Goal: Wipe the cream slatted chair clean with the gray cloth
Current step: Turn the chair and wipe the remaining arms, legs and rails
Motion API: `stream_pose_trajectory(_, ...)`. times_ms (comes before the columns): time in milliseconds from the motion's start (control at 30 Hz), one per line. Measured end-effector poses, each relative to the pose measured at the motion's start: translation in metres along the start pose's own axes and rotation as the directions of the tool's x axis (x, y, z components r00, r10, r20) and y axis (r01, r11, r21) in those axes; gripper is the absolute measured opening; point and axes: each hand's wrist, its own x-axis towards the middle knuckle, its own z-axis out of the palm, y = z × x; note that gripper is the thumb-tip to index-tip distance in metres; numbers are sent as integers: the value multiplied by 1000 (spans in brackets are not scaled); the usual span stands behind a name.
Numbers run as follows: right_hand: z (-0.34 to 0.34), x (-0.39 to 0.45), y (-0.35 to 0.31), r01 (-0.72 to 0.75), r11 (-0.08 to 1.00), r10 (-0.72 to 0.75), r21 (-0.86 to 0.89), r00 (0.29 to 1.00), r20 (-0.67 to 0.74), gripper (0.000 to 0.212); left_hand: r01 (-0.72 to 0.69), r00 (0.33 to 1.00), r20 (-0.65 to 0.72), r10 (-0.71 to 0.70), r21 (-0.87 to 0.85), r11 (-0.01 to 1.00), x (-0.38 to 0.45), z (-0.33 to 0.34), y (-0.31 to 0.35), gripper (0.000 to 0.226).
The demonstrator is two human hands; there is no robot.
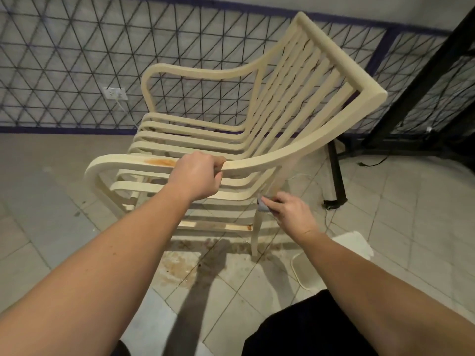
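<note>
We've got one cream slatted chair [270, 129] on tile, smooth curved slats. Left hand [196, 174] fingers wrap its near armrest; right hand [290, 209] pinches one bunched gray cloth [262, 206] against the rear leg.

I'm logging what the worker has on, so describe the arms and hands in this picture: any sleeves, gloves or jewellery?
Both forearms are bare up to the frame edge, with no sleeves in view. The left hand and right hand wear no gloves; no rings, watch or bracelets show. Dark black clothing appears at the bottom edge.
</note>
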Motion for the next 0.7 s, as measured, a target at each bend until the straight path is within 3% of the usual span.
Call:
stream_pose_trajectory(67,13,-17,-4,-111,992,106,56,991,85,47,5,1000,-4,-5,-2,1000,0,2,-1,9)
stream_pose_trajectory(100,12,-20,-5,-124,988,119,92,991,53,47,3,1000,-3,-3,1,1000,1,2,-1,9)
stream_pose_trajectory(167,-6,-12,-4,-96,987,111,129,987,-117,46,-6,1000,1,6,5,1000,2,2,-3,9)
stream_pose_trajectory(233,-32,5,0,-62,988,110,144,930,-352,43,-7,1000,11,7,3,1000,2,1,-3,11)
stream_pose_trajectory(300,-46,18,2,-49,986,118,159,880,-460,40,-10,1000,14,10,6,1000,2,0,-3,10)
stream_pose_trajectory(467,-14,6,-9,-7,993,31,116,979,-200,30,-21,1000,19,20,27,999,1,-2,-1,11)
stream_pose_trajectory(567,-32,13,-12,-86,977,144,197,942,-303,27,-19,1000,21,18,34,999,1,-4,0,13)
stream_pose_trajectory(633,-48,14,-16,-120,964,220,236,861,-459,31,-15,1000,14,15,27,1000,0,-3,0,13)
stream_pose_trajectory(700,-53,13,-19,-156,941,285,301,843,-455,35,-10,1000,3,10,31,999,0,-2,-1,12)
